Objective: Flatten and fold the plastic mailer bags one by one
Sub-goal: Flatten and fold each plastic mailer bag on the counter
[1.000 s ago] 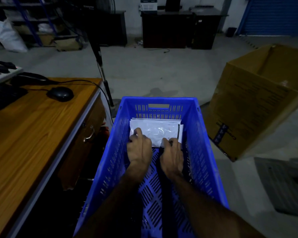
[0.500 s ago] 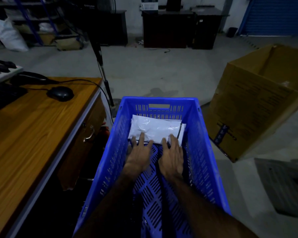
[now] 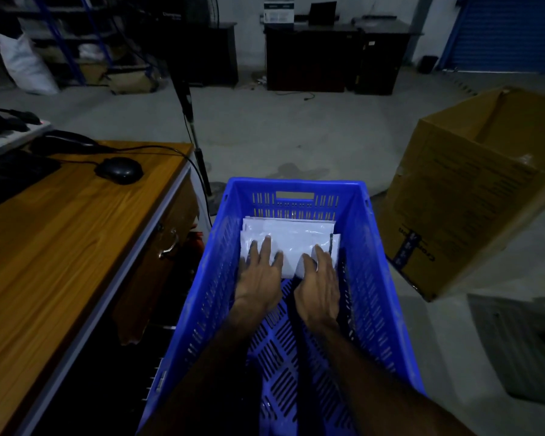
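Lying at the far end of the blue crate (image 3: 372, 247), on its slotted floor: a small stack of white mailer bags (image 3: 291, 239), the top one flat, its far edge close to the crate's handle wall. Pressing down on the near left part of the stack: left hand (image 3: 260, 272), fingers straight and spread, palm down. Resting on the near right corner of the stack: right hand (image 3: 318, 284), fingers extended and only slightly bent, gripping nothing that can be made out. Both forearms reaching in over the crate's near end. Sitting left of the crate: wooden tabletop (image 3: 60, 231) carrying a black mouse (image 3: 119, 170) with its cable. Standing right of the crate, tilted: an open cardboard box (image 3: 472, 196). Standing beyond the crate's left far corner: a thin black stand (image 3: 191, 121) on the grey floor.
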